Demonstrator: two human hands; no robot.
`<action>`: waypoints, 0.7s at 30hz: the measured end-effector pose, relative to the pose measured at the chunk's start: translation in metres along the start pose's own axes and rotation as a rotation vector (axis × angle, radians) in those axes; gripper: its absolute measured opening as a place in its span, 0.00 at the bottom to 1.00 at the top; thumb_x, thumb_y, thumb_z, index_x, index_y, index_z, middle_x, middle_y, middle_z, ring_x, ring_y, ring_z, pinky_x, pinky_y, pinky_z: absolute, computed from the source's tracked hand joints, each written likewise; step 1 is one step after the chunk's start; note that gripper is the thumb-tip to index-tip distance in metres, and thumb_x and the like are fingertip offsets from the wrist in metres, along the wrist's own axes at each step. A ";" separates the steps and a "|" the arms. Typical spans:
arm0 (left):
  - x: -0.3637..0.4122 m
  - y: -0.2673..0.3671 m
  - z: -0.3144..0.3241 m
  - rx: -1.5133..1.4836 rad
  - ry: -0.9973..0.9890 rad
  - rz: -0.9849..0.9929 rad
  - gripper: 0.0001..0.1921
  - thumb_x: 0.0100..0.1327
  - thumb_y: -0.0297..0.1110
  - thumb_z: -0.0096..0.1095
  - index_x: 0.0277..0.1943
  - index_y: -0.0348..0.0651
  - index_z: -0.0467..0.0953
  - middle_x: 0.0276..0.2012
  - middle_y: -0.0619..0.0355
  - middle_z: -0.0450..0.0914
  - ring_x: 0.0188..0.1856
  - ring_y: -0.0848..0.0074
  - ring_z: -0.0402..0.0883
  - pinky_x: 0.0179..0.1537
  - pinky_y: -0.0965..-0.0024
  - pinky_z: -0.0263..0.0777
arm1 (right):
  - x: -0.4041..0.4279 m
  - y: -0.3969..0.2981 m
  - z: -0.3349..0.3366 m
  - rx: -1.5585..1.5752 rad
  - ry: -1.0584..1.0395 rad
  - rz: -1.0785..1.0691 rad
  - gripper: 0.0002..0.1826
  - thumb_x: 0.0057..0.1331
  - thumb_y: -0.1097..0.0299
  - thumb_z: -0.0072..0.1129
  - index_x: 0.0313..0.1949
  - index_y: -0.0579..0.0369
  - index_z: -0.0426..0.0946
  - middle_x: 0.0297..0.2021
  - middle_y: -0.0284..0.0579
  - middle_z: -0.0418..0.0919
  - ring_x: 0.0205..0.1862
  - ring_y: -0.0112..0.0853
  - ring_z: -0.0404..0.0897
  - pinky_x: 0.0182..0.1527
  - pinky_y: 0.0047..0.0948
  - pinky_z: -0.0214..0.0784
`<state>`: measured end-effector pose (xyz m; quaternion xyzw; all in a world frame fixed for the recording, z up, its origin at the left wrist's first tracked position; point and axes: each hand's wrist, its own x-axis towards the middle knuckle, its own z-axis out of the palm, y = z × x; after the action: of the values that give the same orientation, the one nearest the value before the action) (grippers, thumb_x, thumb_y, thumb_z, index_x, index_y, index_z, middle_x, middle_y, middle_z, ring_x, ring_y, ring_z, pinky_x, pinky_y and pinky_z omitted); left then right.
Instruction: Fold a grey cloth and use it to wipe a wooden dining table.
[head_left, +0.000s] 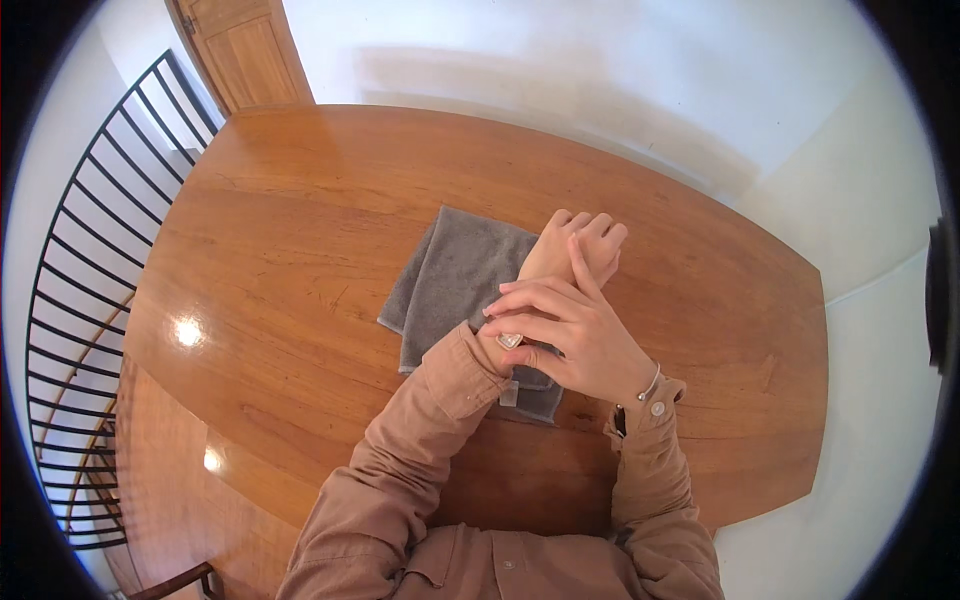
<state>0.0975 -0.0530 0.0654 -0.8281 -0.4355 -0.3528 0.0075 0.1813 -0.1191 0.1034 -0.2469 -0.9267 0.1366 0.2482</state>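
My left hand (574, 244) is held over a folded grey cloth towel (465, 262), back of the hand up and fingers curled in. On the left wrist sits an angular, pale-faced wristwatch or bracelet (509, 341); its band is mostly hidden. My right hand (592, 337) reaches across that wrist, thumb at the near side of the pale face and fingers over the far side. The index finger points up along the left hand. A thin silver bracelet (651, 384) circles the right wrist. A small white tag (509, 394) shows at the towel's near edge.
The towel lies on a large polished wooden table (270, 247). A black metal railing (75, 322) curves along the left, and a wooden door (244, 60) stands at the far left. White wall (600, 60) borders the far side. Part of a wooden chair (176, 583) shows bottom left.
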 end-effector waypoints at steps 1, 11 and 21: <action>0.000 0.000 0.000 0.000 0.002 0.001 0.05 0.57 0.29 0.60 0.30 0.44 0.70 0.25 0.61 0.73 0.29 0.69 0.76 0.33 0.67 0.67 | 0.000 0.000 0.000 0.003 0.004 -0.005 0.11 0.57 0.63 0.62 0.42 0.41 0.82 0.45 0.29 0.78 0.54 0.29 0.74 0.72 0.57 0.28; 0.006 -0.030 -0.025 -0.362 0.097 -0.207 0.05 0.60 0.32 0.60 0.36 0.41 0.76 0.30 0.58 0.79 0.32 0.70 0.79 0.38 0.70 0.70 | 0.012 -0.021 0.003 0.051 0.292 0.083 0.13 0.60 0.67 0.61 0.45 0.48 0.80 0.48 0.37 0.75 0.51 0.36 0.74 0.66 0.49 0.50; 0.005 -0.047 -0.052 -1.596 0.267 -0.890 0.13 0.68 0.41 0.48 0.47 0.45 0.75 0.34 0.67 0.76 0.34 0.80 0.74 0.41 0.75 0.67 | 0.010 -0.009 0.005 0.496 0.190 0.264 0.07 0.63 0.72 0.61 0.38 0.60 0.76 0.32 0.42 0.77 0.34 0.30 0.78 0.40 0.28 0.70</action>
<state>0.0354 -0.0375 0.0932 -0.2963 -0.3369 -0.6114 -0.6518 0.1683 -0.1220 0.1064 -0.3089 -0.7975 0.3664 0.3665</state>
